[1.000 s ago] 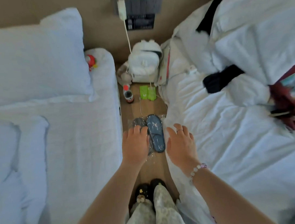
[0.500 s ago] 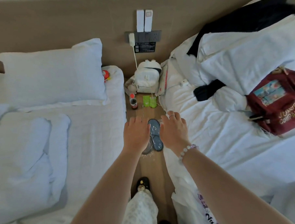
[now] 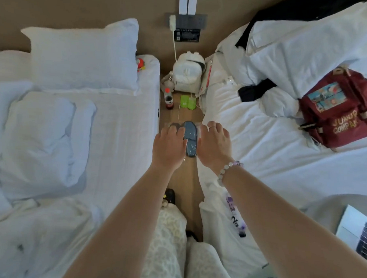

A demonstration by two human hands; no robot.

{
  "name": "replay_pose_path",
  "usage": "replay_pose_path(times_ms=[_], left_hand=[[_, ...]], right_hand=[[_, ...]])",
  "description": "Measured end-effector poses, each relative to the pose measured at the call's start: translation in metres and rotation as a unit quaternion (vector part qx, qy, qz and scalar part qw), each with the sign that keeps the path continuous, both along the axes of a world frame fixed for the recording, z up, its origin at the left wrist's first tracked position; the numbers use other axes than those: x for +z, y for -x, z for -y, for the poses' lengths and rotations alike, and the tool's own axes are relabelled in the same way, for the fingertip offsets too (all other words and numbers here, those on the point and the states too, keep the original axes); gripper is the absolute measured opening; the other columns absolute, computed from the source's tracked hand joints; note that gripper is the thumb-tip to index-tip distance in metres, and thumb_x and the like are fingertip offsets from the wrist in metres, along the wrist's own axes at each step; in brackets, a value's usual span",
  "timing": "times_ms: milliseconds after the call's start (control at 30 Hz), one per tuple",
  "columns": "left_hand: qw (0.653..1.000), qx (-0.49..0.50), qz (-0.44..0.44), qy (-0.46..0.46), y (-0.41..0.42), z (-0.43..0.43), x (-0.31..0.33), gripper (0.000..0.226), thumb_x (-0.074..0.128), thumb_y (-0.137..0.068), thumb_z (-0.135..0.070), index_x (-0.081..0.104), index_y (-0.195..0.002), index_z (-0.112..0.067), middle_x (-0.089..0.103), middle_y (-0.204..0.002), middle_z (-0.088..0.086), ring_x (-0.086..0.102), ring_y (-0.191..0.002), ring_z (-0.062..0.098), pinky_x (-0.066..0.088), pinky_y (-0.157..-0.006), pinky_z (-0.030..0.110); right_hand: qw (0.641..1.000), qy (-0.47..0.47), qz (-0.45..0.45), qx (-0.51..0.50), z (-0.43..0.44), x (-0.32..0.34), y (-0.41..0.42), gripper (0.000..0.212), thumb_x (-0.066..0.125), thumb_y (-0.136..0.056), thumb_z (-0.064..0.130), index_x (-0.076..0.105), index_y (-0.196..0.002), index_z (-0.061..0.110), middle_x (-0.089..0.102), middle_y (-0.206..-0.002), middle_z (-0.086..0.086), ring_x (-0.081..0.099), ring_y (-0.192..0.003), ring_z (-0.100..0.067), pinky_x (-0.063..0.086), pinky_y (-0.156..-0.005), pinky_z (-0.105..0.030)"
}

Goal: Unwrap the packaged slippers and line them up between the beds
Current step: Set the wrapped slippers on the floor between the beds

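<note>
- Left hand (image 3: 169,145) lies over the left side of the packaged slippers (image 3: 190,137), and the right hand (image 3: 214,147) is at their right edge. Whether either one grips the clear wrap cannot be told.
- One package, blue-grey inside, lies on the floor (image 3: 190,181) between two beds.
- One red backpack (image 3: 337,109) sits on the right bed (image 3: 261,155). Its lower line reads "COMPA"; the rest is unclear.
- One black wall label (image 3: 187,36) has print too small to read.
- One white backpack (image 3: 188,76), one red-capped bottle (image 3: 169,99) and two green packets (image 3: 188,102) stand beyond the slippers.
</note>
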State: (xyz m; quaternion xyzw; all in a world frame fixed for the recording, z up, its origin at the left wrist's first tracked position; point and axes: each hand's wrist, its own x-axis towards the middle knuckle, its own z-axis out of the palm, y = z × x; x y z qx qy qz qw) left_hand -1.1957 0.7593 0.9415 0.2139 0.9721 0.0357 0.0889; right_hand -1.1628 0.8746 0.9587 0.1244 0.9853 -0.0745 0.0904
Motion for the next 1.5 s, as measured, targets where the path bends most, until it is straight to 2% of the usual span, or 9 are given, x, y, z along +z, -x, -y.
replay_pose_path(times_ms=[233, 533, 800, 1133, 1400, 1500], left_hand=[[1.0, 0.0, 0.008, 0.001, -0.058, 0.01, 0.003, 0.036, 0.03, -0.101, -0.026, 0.046, -0.132, -0.016, 0.053, -0.126, 0.007, 0.049, -0.113, 0.025, 0.039, -0.087, 0.032], [1.0, -0.019, -0.001, 0.016, -0.1, 0.03, 0.008, 0.039, 0.033, -0.1, -0.032, 0.044, -0.134, -0.016, 0.053, -0.126, 0.009, 0.05, -0.114, 0.026, 0.041, -0.088, 0.034], [1.0, -0.017, 0.011, 0.017, -0.175, 0.083, 0.008, 0.04, 0.03, -0.1, -0.032, 0.045, -0.133, -0.014, 0.053, -0.126, 0.012, 0.048, -0.116, 0.028, 0.04, -0.088, 0.037], [0.999, -0.019, 0.033, 0.036, -0.257, 0.141, -0.007, 0.041, 0.026, -0.102, -0.029, 0.039, -0.138, -0.014, 0.049, -0.13, 0.01, 0.047, -0.116, 0.028, 0.039, -0.088, 0.037], [0.999, -0.013, 0.015, 0.044, -0.28, 0.156, 0.003, 0.037, 0.027, -0.101, -0.022, 0.046, -0.132, -0.013, 0.052, -0.125, 0.01, 0.048, -0.112, 0.03, 0.038, -0.083, 0.037], [0.999, -0.013, 0.002, 0.044, -0.281, 0.158, 0.005, 0.036, 0.028, -0.101, -0.023, 0.047, -0.131, -0.014, 0.053, -0.124, 0.01, 0.049, -0.111, 0.03, 0.04, -0.083, 0.037]], right_hand=[[0.996, -0.03, 0.021, 0.077, 0.005, 0.004, -0.057, 0.043, 0.042, -0.095, 0.023, 0.04, -0.137, 0.012, 0.033, -0.146, -0.012, 0.027, -0.136, -0.026, 0.02, -0.113, -0.038], [1.0, 0.003, -0.005, 0.026, 0.027, 0.0, -0.104, 0.036, 0.042, -0.095, 0.018, 0.046, -0.13, 0.011, 0.038, -0.14, -0.012, 0.036, -0.128, -0.026, 0.03, -0.105, -0.034], [1.0, -0.013, -0.023, 0.011, 0.079, -0.003, -0.187, 0.037, 0.039, -0.096, 0.016, 0.047, -0.131, 0.011, 0.042, -0.138, -0.013, 0.039, -0.126, -0.027, 0.031, -0.104, -0.035], [0.999, -0.024, 0.023, 0.023, 0.134, -0.02, -0.276, 0.039, 0.038, -0.097, 0.019, 0.044, -0.134, 0.012, 0.038, -0.142, -0.012, 0.037, -0.128, -0.026, 0.031, -0.104, -0.033], [0.999, -0.017, 0.013, 0.028, 0.146, -0.015, -0.297, 0.033, 0.036, -0.096, 0.015, 0.048, -0.127, 0.01, 0.046, -0.132, -0.011, 0.043, -0.119, -0.026, 0.035, -0.096, -0.033], [1.0, -0.011, 0.002, 0.029, 0.145, -0.012, -0.294, 0.037, 0.038, -0.095, 0.014, 0.043, -0.131, 0.01, 0.046, -0.131, -0.012, 0.044, -0.119, -0.027, 0.036, -0.096, -0.034]])
